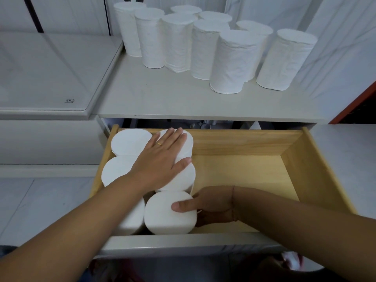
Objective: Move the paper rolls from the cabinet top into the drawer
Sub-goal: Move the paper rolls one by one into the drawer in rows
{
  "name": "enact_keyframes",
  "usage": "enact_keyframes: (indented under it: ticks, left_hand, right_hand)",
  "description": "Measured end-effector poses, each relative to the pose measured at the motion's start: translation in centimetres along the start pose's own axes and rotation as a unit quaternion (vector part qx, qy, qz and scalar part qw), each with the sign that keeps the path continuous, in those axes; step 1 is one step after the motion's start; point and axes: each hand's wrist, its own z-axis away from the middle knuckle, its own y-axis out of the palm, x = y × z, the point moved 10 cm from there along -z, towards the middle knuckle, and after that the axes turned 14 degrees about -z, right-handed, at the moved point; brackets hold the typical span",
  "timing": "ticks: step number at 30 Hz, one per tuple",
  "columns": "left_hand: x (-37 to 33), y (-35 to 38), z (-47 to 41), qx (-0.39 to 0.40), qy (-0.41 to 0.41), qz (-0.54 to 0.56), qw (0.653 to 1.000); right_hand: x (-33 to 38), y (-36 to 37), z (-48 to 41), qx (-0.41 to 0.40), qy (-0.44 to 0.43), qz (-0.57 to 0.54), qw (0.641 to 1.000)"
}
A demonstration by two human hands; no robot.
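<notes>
Several white paper rolls (232,60) stand upright on the cabinet top (162,98). Below it the wooden drawer (305,163) is pulled out, and several rolls stand upright in its left part. My left hand (160,159) lies flat, fingers spread, on top of the rolls in the middle and back of that group (130,142). My right hand (207,206) grips the side of the nearest roll (166,216) at the front of the drawer, thumb on its top edge. Part of a roll at the front left is hidden under my left forearm.
The right half of the drawer shows bare wood floor (244,176). A white appliance lid (46,72) lies left of the cabinet top. A white wall stands behind the rolls, and a red-edged panel (354,106) sits at the far right.
</notes>
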Motion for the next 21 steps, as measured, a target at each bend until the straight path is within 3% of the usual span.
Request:
enact_keyframes:
  ticks: [2,5,8,12,15,19,21]
  left_hand:
    - [0.0,-0.1,0.0,-0.003,-0.004,0.005,1.000]
    - [0.3,-0.5,0.1,-0.016,-0.022,0.013,1.000]
    - [0.8,-1.4,0.2,-0.046,-0.046,0.021,0.998]
    - [1.5,-2.3,0.2,-0.080,-0.071,-0.011,0.994]
    - [2.4,-2.2,0.1,-0.081,-0.096,-0.011,0.992]
    - [3.0,-1.6,0.0,-0.074,-0.112,0.000,0.991]
    - [3.0,-1.6,0.0,-0.076,-0.114,0.001,0.991]
  right_hand:
    - [1.7,-1.5,1.5,-0.070,-0.043,0.156,0.984]
    - [9.0,-4.2,6.3,-0.237,-0.239,0.307,0.890]
    - [16.1,-8.6,14.1,-0.410,-0.446,0.198,0.771]
    - [22.2,-12.6,19.0,-0.490,-0.570,0.101,0.651]
    - [26.5,-14.0,19.2,-0.522,-0.579,0.096,0.618]
    - [30.2,-14.7,16.9,-0.518,-0.559,0.078,0.643]
    - [31.0,-14.8,15.9,-0.537,-0.549,0.069,0.636]
